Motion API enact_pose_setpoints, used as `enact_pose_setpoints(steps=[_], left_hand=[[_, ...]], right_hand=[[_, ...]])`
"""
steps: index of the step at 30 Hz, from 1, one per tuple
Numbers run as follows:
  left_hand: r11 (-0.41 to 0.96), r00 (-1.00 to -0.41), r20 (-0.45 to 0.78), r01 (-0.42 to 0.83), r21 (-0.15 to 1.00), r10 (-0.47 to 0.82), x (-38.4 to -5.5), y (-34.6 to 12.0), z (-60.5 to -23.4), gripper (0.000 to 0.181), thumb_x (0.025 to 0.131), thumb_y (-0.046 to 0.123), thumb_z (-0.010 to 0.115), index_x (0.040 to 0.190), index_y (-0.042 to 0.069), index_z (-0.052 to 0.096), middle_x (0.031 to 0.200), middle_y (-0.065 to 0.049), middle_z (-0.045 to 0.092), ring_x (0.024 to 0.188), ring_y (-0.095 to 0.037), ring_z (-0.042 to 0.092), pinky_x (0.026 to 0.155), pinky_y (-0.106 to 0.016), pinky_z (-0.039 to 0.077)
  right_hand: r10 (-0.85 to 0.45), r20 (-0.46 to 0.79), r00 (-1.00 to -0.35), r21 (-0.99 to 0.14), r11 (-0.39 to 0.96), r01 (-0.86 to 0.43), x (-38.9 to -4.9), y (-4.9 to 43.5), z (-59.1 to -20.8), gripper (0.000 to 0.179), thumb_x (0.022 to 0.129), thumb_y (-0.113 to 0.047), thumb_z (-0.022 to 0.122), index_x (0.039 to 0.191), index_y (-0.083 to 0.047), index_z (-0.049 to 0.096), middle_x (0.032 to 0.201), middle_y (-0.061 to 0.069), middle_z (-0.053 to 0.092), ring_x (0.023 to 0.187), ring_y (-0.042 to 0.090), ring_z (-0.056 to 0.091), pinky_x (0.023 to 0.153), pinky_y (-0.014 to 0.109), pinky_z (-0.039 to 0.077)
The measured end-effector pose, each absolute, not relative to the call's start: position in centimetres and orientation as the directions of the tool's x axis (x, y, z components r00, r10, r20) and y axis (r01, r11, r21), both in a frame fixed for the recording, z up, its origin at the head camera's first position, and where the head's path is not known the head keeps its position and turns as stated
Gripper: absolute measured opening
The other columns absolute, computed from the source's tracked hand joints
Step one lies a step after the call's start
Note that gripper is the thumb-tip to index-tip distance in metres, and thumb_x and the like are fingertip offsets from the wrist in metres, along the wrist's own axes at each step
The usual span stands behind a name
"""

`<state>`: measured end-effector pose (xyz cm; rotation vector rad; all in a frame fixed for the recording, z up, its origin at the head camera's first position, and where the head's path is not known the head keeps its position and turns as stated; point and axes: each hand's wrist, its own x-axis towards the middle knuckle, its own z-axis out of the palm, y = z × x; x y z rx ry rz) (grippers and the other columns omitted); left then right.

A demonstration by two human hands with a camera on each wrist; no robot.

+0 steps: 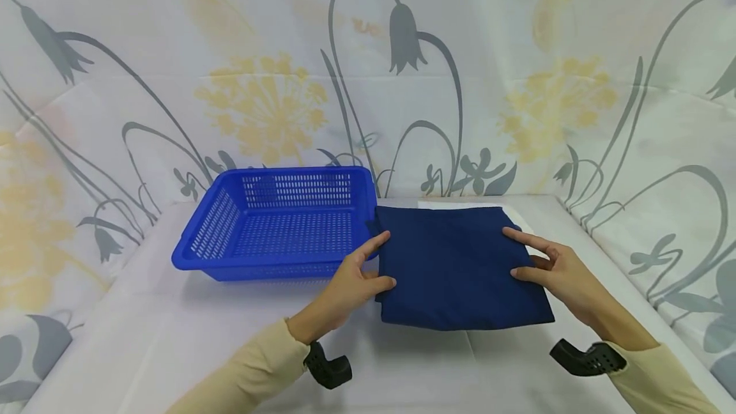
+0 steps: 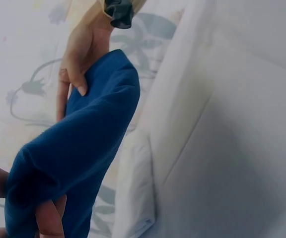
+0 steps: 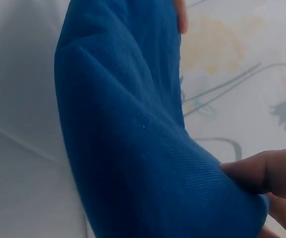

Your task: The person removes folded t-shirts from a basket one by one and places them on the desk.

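Observation:
A folded dark blue cloth (image 1: 460, 267) is held up by both hands in front of me, its front edge above the white table. On its left side my left hand (image 1: 347, 283) pinches the edge, thumb on the near face. Opposite, my right hand (image 1: 563, 270) grips the right edge, with thumb and index finger on top and the other fingers partly hidden behind. In the left wrist view the cloth (image 2: 98, 109) shows rounded, layered folds. The right wrist view shows a ribbed weave on the cloth (image 3: 133, 124), with right-hand fingers (image 3: 262, 173) at its corner.
To the left of the cloth stands a blue perforated plastic basket (image 1: 293, 235), its right rim close to the left hand. A white folded fabric (image 1: 517, 216) lies behind and under the cloth. Floral curtains (image 1: 368, 82) surround the white-covered table (image 1: 172, 337).

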<state>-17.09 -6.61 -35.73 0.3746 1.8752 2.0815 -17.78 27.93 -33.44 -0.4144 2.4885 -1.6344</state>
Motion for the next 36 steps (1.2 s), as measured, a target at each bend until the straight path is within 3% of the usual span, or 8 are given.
enact_pose_setpoints(steps=[6,14,21,24,29,36], left_hand=[[-0.056,-0.918,-0.036,-0.063,0.996,0.395,-16.4,-4.9,-37.1,0.079,0.085,-0.008,0.063,0.152,0.02,0.033,0.155,-0.01,0.026,0.1,-0.026,0.066,0.081,-0.033,0.05],[-0.083,-0.908,-0.077,-0.122,0.989,0.411,-15.4,-2.5,-38.3,0.081,0.082,-0.012,0.065,0.151,0.018,0.035,0.157,-0.011,0.021,0.105,-0.03,0.063,0.085,-0.041,0.051],[-0.121,-0.893,-0.083,-0.152,0.981,0.442,-15.0,-0.8,-39.6,0.083,0.08,-0.016,0.063,0.151,0.017,0.035,0.146,-0.018,0.038,0.107,-0.03,0.062,0.083,-0.04,0.052],[-0.111,-0.894,-0.077,-0.14,0.984,0.442,-14.8,-0.3,-40.2,0.083,0.08,-0.016,0.062,0.151,0.018,0.035,0.151,-0.016,0.03,0.102,-0.029,0.063,0.079,-0.037,0.053],[-0.098,-0.898,-0.082,-0.138,0.986,0.431,-14.3,0.5,-41.0,0.083,0.08,-0.017,0.061,0.151,0.016,0.034,0.151,-0.016,0.028,0.092,-0.023,0.064,0.067,-0.03,0.051],[-0.065,-0.901,-0.106,-0.147,0.987,0.421,-13.8,1.5,-41.6,0.081,0.079,-0.017,0.064,0.15,0.01,0.034,0.143,-0.019,0.036,0.09,-0.022,0.065,0.071,-0.033,0.053]], right_hand=[[-0.26,0.027,-0.965,-0.887,0.439,-0.143,-16.7,29.6,-34.4,0.068,0.09,-0.01,0.068,0.15,-0.011,0.037,0.155,0.026,0.018,0.131,0.055,0.026,0.082,0.015,0.044],[-0.217,-0.01,-0.976,-0.863,0.495,-0.101,-15.1,31.8,-35.4,0.068,0.089,-0.012,0.069,0.15,-0.011,0.038,0.152,0.03,0.02,0.129,0.054,0.029,0.081,0.018,0.047],[-0.203,-0.017,-0.979,-0.845,0.527,-0.095,-14.3,33.5,-36.6,0.068,0.088,-0.01,0.07,0.149,-0.01,0.039,0.151,0.032,0.02,0.126,0.06,0.027,0.079,0.017,0.046],[-0.199,-0.017,-0.98,-0.845,0.527,-0.092,-14.0,34.1,-37.1,0.068,0.088,-0.009,0.069,0.149,-0.009,0.039,0.151,0.033,0.02,0.126,0.06,0.027,0.079,0.017,0.046],[-0.209,-0.047,-0.977,-0.843,0.532,-0.073,-14.0,34.8,-37.8,0.067,0.089,-0.01,0.069,0.148,-0.005,0.039,0.151,0.034,0.02,0.126,0.06,0.026,0.08,0.019,0.046],[-0.238,-0.078,-0.968,-0.818,0.571,-0.074,-14.3,36.0,-38.6,0.065,0.088,-0.011,0.069,0.146,-0.001,0.04,0.149,0.034,0.022,0.124,0.065,0.025,0.081,0.022,0.046]])
